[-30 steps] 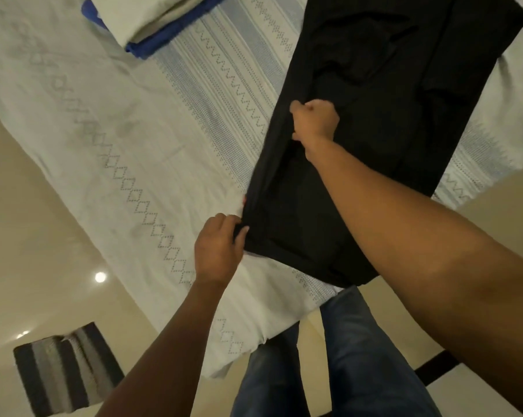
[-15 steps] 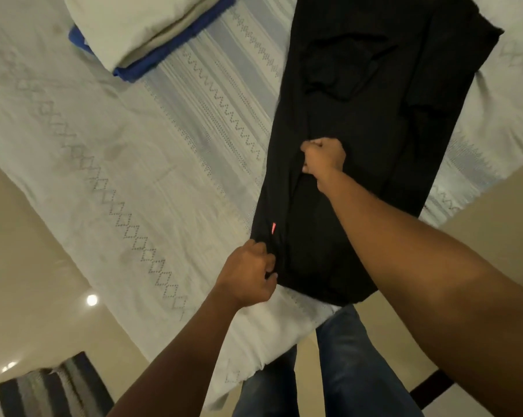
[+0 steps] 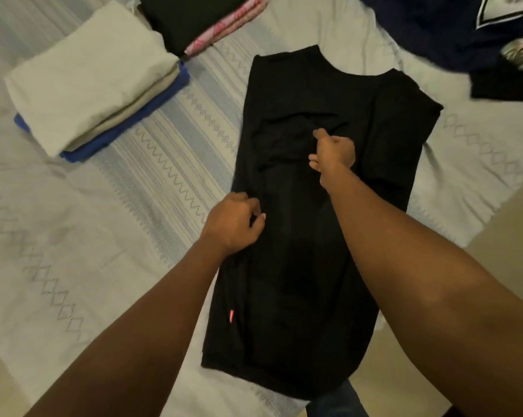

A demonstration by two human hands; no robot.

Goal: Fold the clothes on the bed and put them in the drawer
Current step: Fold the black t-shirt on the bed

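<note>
lying lengthwise on the bed sheet, the black t-shirt runs straight away from the person, neckline at the far end, hem right at the near edge of the bed. both bare hands are down on it. the left grip sits on the shirt's left edge about halfway along, fingers curled in, thumb closed against them, pinching the cloth there. the right grip is further up, on the chest area near the middle, fingers curled round a bunched ridge of fabric that wrinkles out to its left. the two grips are apart, the right one beyond the left one and toward the shirt's centre line.

a small red tag shows on the left side seam, nearer the hem than the left grip. the right side of the shirt looks folded inward, but black on black makes the layers hard to separate, and the right forearm covers a long strip of it.

off to the left lies a folded stack, white on top, beige under it, blue at the bottom. beyond that, a black and pink folded pile, cut off by the top edge. far right, a loose navy heap, also cropped. blue jeans just peek in below the hem.
</note>
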